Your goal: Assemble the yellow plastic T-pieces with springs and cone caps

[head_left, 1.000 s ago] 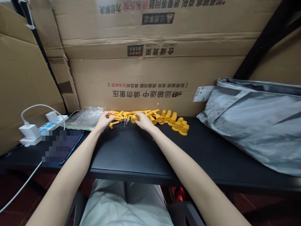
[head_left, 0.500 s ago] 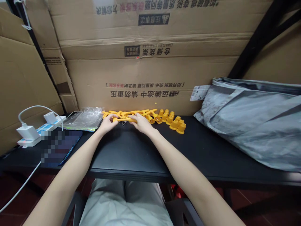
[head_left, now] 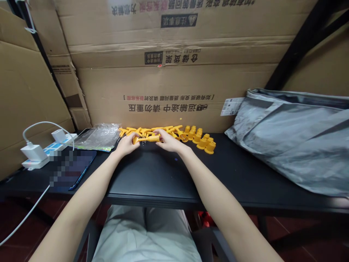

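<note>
Between my two hands is a yellow plastic piece [head_left: 149,138], long and narrow with a wider ribbed right end, lying roughly level. My left hand [head_left: 127,145] is closed around its left end, thumb and fingers pinching it. At the right end, the fingers and thumb of my right hand [head_left: 169,141] curl around the wide part. Behind the hands runs a row of similar forked yellow pieces [head_left: 131,129], partly hidden by my fingers. Small metal springs [head_left: 144,142] show just behind the held piece. Several yellow cup-shaped caps [head_left: 209,146] stand right of my right hand.
A black table [head_left: 152,178] carries everything. Clear plastic bags [head_left: 102,134], a tablet [head_left: 73,171] and a power strip [head_left: 40,160] with white chargers lie left. A grey bag [head_left: 283,145] occupies the right side. Cardboard [head_left: 174,83] walls the back.
My right hand has slid slightly right along the yellow piece, baring its wide ribbed end between the hands. My left hand stays on the other end, shifted a little right.
</note>
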Demonstrator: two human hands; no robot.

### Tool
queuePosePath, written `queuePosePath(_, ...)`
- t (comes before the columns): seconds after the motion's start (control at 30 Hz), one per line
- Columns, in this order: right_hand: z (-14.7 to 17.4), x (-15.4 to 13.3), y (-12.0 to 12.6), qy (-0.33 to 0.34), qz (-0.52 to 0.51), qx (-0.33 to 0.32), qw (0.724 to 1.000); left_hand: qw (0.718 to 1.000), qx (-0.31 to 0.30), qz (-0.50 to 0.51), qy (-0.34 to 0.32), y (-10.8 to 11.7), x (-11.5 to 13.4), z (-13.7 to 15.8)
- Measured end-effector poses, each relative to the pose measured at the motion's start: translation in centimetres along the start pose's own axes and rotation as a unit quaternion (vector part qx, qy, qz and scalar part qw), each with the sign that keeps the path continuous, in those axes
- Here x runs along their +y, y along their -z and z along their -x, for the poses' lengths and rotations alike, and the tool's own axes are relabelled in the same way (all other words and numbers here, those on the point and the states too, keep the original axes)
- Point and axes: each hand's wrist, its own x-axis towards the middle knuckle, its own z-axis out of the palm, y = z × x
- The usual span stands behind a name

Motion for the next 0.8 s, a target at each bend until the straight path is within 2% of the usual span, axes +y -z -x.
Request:
queuePosePath(0.13,0.1,0.6,0.5,-0.084,-0.13,-0.009,0.988,1.0,0.005,-0.009,-0.012,0.2,-0.1,0.1)
queuePosePath(0.27,0.1,0.5,0.6,-0.131,-0.229,-0.051,0.963,1.0,0.018,-0.005,-0.023,0.1,-0.4,0.0)
queuePosePath(0.43,0.1,0.0,0.2,-0.183,-0.282,-0.043,0.941,1.0,0.021,-0.003,-0.021,-0.1,-0.5,-0.1)
queuePosePath(0.63,0.6,-0.5,0.8,-0.186,-0.337,-0.076,0.92,1.0,0.016,0.006,-0.024,-0.1,-0.5,-0.2)
queuePosePath(0.8,0.7,-0.7,0.9,-0.185,-0.32,-0.081,0.926,1.0,0.019,0.005,-0.019,0.2,-0.2,-0.1)
